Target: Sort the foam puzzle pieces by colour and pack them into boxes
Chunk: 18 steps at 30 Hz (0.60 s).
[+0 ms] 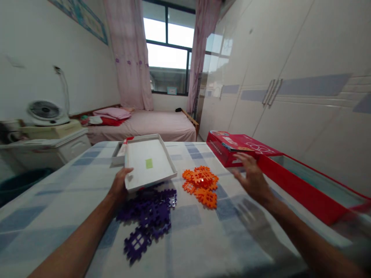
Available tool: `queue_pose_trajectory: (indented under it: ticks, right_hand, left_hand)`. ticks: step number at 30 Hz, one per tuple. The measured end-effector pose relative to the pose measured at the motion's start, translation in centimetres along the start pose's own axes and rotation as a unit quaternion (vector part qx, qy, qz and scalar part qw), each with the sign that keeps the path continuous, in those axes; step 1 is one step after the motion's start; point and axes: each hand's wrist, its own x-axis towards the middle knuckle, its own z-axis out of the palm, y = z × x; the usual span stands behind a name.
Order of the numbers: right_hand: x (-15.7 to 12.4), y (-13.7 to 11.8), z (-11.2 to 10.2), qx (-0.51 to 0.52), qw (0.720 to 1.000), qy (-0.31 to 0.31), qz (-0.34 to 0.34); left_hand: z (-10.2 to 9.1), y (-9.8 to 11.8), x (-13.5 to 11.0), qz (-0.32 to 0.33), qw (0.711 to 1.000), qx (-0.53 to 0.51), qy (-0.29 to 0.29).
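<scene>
My left hand (121, 181) grips the near left edge of a shallow white box lid (150, 152), which is tilted with its inside toward me. A small yellow-green sticker (148, 163) shows on that inner face. Below the lid lies a heap of dark purple interlocking plastic pieces (153, 212), partly covered by it. To their right is a smaller pile of orange interlocking pieces (203, 183). My right hand (253, 179) hovers with spread fingers, holding nothing, close to the red box (223, 154).
A long open red box (301, 189) runs along the table's right side. Behind the lid stands a grey-white box (117, 154). The checked tablecloth (185, 247) covers the table. Beyond are a bed (162, 123), a fan (45, 112) at left, and a white wardrobe (290, 58) at right.
</scene>
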Motion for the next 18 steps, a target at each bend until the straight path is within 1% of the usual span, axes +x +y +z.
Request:
queue_pose_trajectory:
  ticks: [2,4,5,7,9,11,13,16,18]
  right_hand:
    - [-0.1,-5.2,2.3,0.041,0.995,-0.055,-0.073]
    - [-0.1,-9.6,4.2,0.044,0.983,-0.079,-0.157]
    - [0.0,-11.2,5.1,0.038,0.977,-0.089,-0.189]
    - [0.3,-13.5,6.6,0.014,0.969,-0.09,-0.231]
    - [0.7,-14.7,7.8,-0.016,0.967,-0.079,-0.242]
    - [1.2,-15.1,8.7,-0.047,0.969,-0.069,-0.233]
    - [1.6,-15.2,9.0,-0.07,0.972,-0.061,-0.216]
    - [2.4,-14.9,8.2,-0.066,0.979,-0.033,-0.188]
    - [2.7,-14.0,6.7,-0.038,0.989,0.012,-0.143]
  left_hand:
    - [0.5,-0.1,-0.4,0.011,1.0,0.011,0.005]
    - [0.8,-0.2,-0.7,0.01,1.0,0.007,-0.002]
    - [0.9,-0.2,-0.8,0.005,1.0,0.001,-0.015]
    - [1.0,-0.2,-1.0,-0.005,0.999,-0.007,-0.043]
    - [1.0,-0.2,-1.1,-0.019,0.997,-0.004,-0.072]
    - [1.0,-0.3,-1.2,-0.032,0.995,0.011,-0.091]
    - [1.0,-0.4,-1.3,-0.032,0.994,0.012,-0.102]
    - [0.7,-0.3,-1.1,-0.01,0.992,-0.022,-0.12]
    - [0.2,-0.1,-0.6,-0.006,0.989,-0.031,-0.142]
